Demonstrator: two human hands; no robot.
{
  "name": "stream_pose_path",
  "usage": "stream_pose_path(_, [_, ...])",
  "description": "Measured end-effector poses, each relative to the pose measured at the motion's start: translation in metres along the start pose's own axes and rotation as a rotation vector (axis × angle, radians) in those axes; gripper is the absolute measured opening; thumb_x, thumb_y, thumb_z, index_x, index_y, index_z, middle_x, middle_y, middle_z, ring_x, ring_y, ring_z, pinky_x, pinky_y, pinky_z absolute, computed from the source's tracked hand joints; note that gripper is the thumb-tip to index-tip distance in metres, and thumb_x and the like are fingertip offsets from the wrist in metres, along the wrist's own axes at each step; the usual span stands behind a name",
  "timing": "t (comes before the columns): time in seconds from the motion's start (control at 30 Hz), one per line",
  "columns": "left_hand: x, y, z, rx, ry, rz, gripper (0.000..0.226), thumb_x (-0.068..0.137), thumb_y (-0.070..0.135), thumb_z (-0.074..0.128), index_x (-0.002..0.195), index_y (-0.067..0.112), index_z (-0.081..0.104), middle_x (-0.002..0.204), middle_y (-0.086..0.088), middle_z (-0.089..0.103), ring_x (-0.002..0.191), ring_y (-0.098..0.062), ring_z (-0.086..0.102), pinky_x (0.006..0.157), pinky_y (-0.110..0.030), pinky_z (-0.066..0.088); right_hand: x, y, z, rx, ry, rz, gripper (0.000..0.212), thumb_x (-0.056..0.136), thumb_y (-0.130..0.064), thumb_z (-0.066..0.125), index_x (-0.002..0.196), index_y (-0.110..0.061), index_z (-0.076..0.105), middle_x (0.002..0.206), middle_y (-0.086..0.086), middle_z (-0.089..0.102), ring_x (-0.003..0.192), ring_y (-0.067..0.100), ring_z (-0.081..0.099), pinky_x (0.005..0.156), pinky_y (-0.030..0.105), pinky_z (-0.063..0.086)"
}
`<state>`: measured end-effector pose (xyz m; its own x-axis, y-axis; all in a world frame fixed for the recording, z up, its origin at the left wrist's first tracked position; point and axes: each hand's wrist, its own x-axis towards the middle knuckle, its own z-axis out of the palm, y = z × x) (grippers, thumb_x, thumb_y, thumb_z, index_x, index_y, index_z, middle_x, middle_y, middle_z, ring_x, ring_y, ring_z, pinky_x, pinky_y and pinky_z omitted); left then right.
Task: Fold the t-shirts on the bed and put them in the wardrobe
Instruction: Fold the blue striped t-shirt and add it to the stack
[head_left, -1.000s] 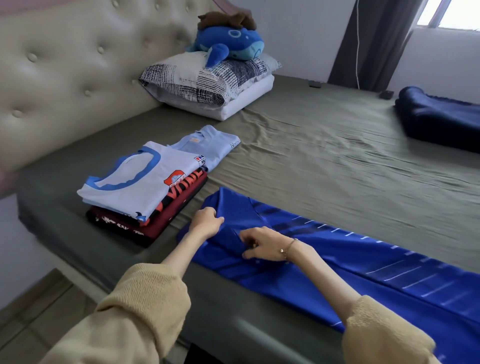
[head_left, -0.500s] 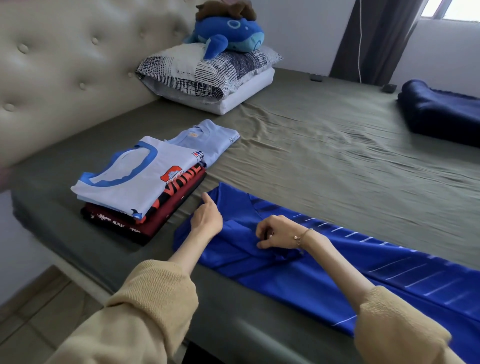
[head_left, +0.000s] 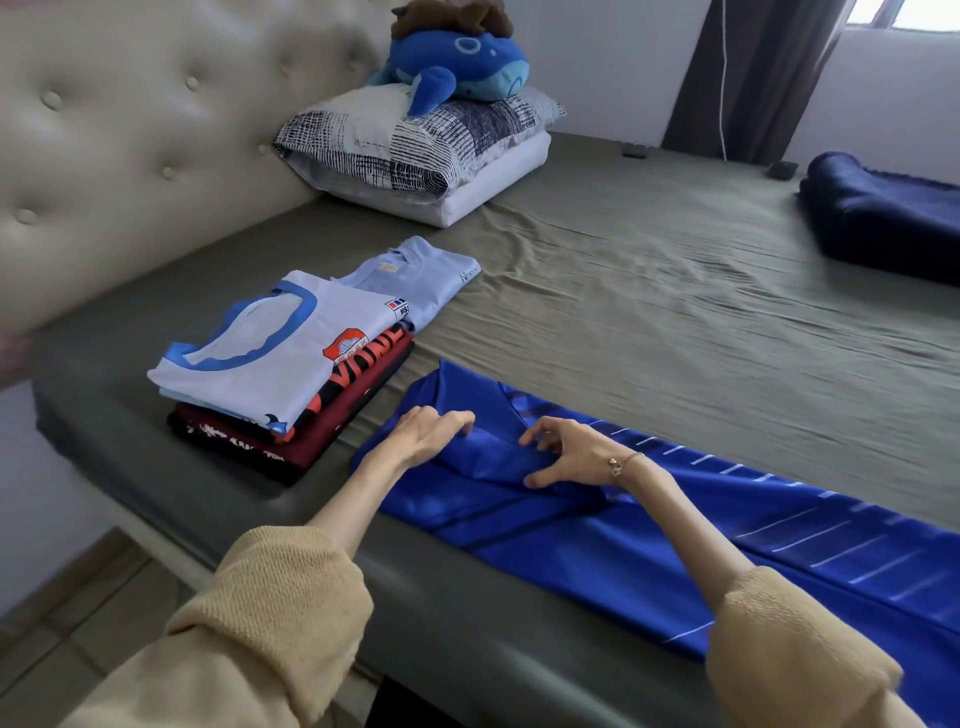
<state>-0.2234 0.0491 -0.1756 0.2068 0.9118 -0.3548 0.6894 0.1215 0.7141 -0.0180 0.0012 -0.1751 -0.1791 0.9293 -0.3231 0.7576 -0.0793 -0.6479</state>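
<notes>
A shiny blue t-shirt (head_left: 675, 545) with pale stripes lies folded into a long band along the near edge of the bed (head_left: 675, 312). My left hand (head_left: 426, 434) rests on its left end, fingertips bent down onto a raised fold. My right hand (head_left: 566, 454) is just to the right, thumb and curved fingers around the same fold. Left of the hands is a stack of folded shirts: a white one with a blue collar (head_left: 270, 353) on top of dark red ones (head_left: 353, 410), with a light blue one (head_left: 415, 280) behind.
A tufted headboard (head_left: 130, 130) runs along the left. Two pillows (head_left: 415, 140) with a blue plush toy (head_left: 462, 62) sit at the head. A dark blue blanket (head_left: 883, 223) lies at the far right, near two small dark objects (head_left: 635, 150). Tiled floor shows below left.
Both hands have shifted slightly right along the shirt's left end. My right hand's fingers have spread from a tight pinch to a looser curve over the fold.
</notes>
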Motion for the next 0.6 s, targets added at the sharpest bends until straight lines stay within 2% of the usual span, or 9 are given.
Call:
stream_pose_path(0.03, [0.0,0.0,-0.001,0.029,0.017,-0.003,0.032,0.067,0.044,0.048,0.064,0.013,0.055,0.087,-0.008,0.055,0.089,-0.025,0.048,0.073,-0.033,0.034,0.0,0.003,-0.002,-0.009,0.007,0.0,0.039,0.074,-0.017,0.077,0.106,-0.023,0.056,0.101,-0.001,0.055,0.092,0.014,0.052,0.084,0.023,0.042])
stream_pose_path(0.1, [0.004,-0.004,0.003,0.117,0.097,-0.006,0.03,0.08,0.033,0.047,0.062,0.009,0.048,0.093,-0.015,0.056,0.09,-0.027,0.048,0.075,-0.034,0.035,0.0,0.008,-0.005,0.019,0.065,0.016,0.039,0.076,-0.013,0.074,0.112,-0.016,0.058,0.102,0.001,0.059,0.089,0.014,0.052,0.081,0.022,0.041])
stream_pose_path(0.17, [0.007,-0.008,0.01,0.195,0.196,0.007,0.026,0.094,0.024,0.039,0.08,0.007,0.053,0.112,-0.017,0.053,0.104,-0.029,0.047,0.082,-0.036,0.037,-0.001,0.013,-0.009,0.103,0.132,0.042,0.04,0.08,-0.019,0.073,0.116,-0.013,0.056,0.096,0.004,0.063,0.086,0.016,0.053,0.081,0.025,0.043])
stream_pose_path(0.23, [0.004,-0.008,0.017,0.245,0.319,0.055,0.027,0.1,0.026,0.034,0.104,0.006,0.051,0.121,-0.015,0.048,0.113,-0.03,0.043,0.085,-0.039,0.037,-0.004,0.018,-0.012,0.173,0.219,0.047,0.033,0.083,-0.021,0.07,0.112,-0.014,0.055,0.078,0.0,0.057,0.08,0.018,0.05,0.076,0.023,0.04])
stream_pose_path(0.33, [0.002,-0.008,0.028,0.333,0.493,0.168,0.025,0.1,0.029,0.039,0.111,0.007,0.044,0.121,-0.014,0.047,0.115,-0.028,0.041,0.079,-0.039,0.041,-0.009,0.027,-0.011,0.075,0.313,0.06,0.03,0.082,-0.018,0.071,0.105,-0.015,0.054,0.069,-0.004,0.051,0.075,0.018,0.047,0.065,0.02,0.033])
stream_pose_path(0.43, [0.002,-0.008,0.04,0.454,0.538,0.212,0.032,0.1,0.034,0.037,0.124,0.012,0.04,0.13,-0.009,0.041,0.121,-0.025,0.038,0.087,-0.039,0.04,-0.013,0.03,-0.004,-0.031,0.37,0.066,0.033,0.079,-0.021,0.072,0.1,-0.016,0.047,0.074,-0.009,0.051,0.081,0.016,0.048,0.076,0.027,0.037])
stream_pose_path(0.5, [0.001,-0.006,0.048,0.538,0.523,0.247,0.043,0.101,0.037,0.032,0.138,0.014,0.033,0.144,-0.009,0.031,0.133,-0.024,0.029,0.104,-0.045,0.029,-0.016,0.026,0.001,-0.127,0.376,0.086,0.03,0.084,-0.027,0.064,0.097,-0.019,0.039,0.083,-0.009,0.052,0.086,0.017,0.047,0.084,0.035,0.035])
stream_pose_path(0.53, [0.001,-0.002,0.053,0.563,0.478,0.273,0.048,0.102,0.038,0.029,0.143,0.015,0.027,0.151,-0.009,0.023,0.14,-0.023,0.02,0.111,-0.048,0.018,-0.019,0.024,0.003,-0.151,0.38,0.103,0.022,0.088,-0.029,0.057,0.096,-0.019,0.038,0.089,-0.008,0.053,0.09,0.018,0.048,0.085,0.036,0.031])
stream_pose_path(0.6, [-0.002,0.005,0.063,0.582,0.317,0.334,0.054,0.102,0.04,0.025,0.15,0.019,0.014,0.158,-0.005,0.006,0.146,-0.018,0.003,0.115,-0.05,-0.002,-0.023,0.02,0.007,-0.143,0.403,0.146,0.011,0.093,-0.029,0.045,0.094,-0.019,0.041,0.095,-0.003,0.055,0.1,0.023,0.05,0.087,0.037,0.028])
